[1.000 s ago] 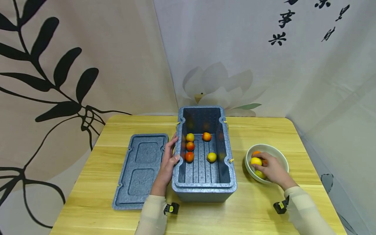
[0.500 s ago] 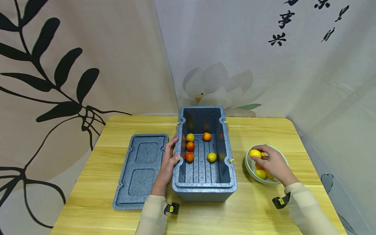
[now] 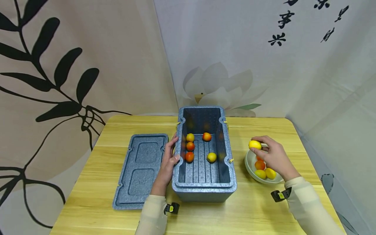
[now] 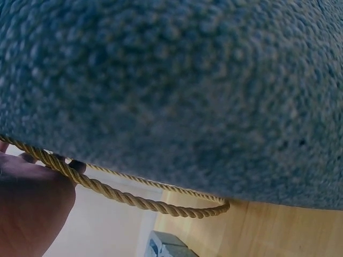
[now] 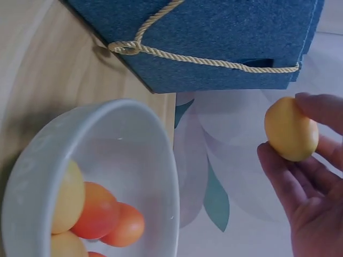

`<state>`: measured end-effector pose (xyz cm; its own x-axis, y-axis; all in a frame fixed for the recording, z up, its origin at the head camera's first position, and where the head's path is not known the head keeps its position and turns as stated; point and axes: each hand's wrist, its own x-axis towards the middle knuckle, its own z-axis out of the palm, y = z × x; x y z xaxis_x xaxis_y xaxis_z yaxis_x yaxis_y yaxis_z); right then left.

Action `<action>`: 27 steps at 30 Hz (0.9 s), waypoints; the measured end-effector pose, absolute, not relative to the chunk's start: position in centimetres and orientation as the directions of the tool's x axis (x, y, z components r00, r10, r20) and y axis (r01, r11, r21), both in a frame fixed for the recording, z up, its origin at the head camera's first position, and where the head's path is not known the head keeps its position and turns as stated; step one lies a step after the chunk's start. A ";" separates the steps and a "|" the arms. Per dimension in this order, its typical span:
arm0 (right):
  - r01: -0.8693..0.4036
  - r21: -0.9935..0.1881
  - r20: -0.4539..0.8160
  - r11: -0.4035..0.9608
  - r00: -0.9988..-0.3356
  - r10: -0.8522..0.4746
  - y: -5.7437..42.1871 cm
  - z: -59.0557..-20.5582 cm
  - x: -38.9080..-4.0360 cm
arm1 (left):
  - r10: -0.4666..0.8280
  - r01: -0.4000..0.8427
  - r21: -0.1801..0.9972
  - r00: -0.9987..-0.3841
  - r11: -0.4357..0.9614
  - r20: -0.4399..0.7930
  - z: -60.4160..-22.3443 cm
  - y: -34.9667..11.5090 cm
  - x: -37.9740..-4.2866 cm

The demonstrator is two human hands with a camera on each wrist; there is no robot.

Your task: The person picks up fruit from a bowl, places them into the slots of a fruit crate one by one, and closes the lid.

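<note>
In the head view my right hand [image 3: 274, 156] pinches a yellow oval fruit [image 3: 254, 144] between thumb and fingertips, above the far rim of a pale bowl [image 3: 248, 164]. The right wrist view shows the same smooth yellow fruit [image 5: 289, 128] clear of the bowl. Several orange fruits [image 3: 259, 165] and yellow fruits [image 3: 270, 173] lie in the bowl. My left hand [image 3: 168, 163] rests along the left wall of a blue-grey foam box [image 3: 204, 190], its thumb on the rim. Orange fruits [image 3: 189, 157] and yellow fruits [image 3: 211, 157] sit on the box floor.
A blue-grey lid [image 3: 144, 173] lies flat on the wooden table [image 3: 241, 212], left of the box. Twisted gold rope [image 4: 144, 203] loops along the box's side. A printed curtain [image 3: 220, 49] hangs behind the table.
My right hand has lifted the yellow fruit up from inside the bowl to above its far rim, uncovering fruits below. The left hand and box have stayed in place.
</note>
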<state>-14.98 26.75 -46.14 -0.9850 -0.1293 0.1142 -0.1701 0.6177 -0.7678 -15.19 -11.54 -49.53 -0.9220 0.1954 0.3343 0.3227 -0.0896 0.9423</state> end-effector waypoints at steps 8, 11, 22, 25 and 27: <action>-0.225 -0.745 0.178 0.628 -0.974 -0.139 26.3 -45.1 -15.5 | 0.197 0.312 0.945 -0.925 -0.098 0.326 -49.4 -11.5 -15.1; -0.233 -0.744 0.187 0.626 -0.972 -0.140 26.1 -44.8 -15.7 | 0.200 0.309 0.946 -0.925 -0.096 0.322 -49.4 -11.5 -15.1; -0.254 -0.742 0.205 0.621 -0.967 -0.151 25.8 -44.0 -16.1 | 0.199 0.297 0.950 -0.929 -0.099 0.311 -49.3 -11.5 -15.0; -0.242 -0.744 0.196 0.622 -0.970 -0.143 25.8 -43.9 -16.3 | 0.200 0.296 0.950 -0.929 -0.097 0.310 -49.3 -11.5 -15.1; -0.234 -0.750 0.191 0.619 -0.972 -0.136 25.8 -43.8 -16.3 | 0.202 0.295 0.950 -0.929 -0.097 0.309 -49.3 -11.5 -15.0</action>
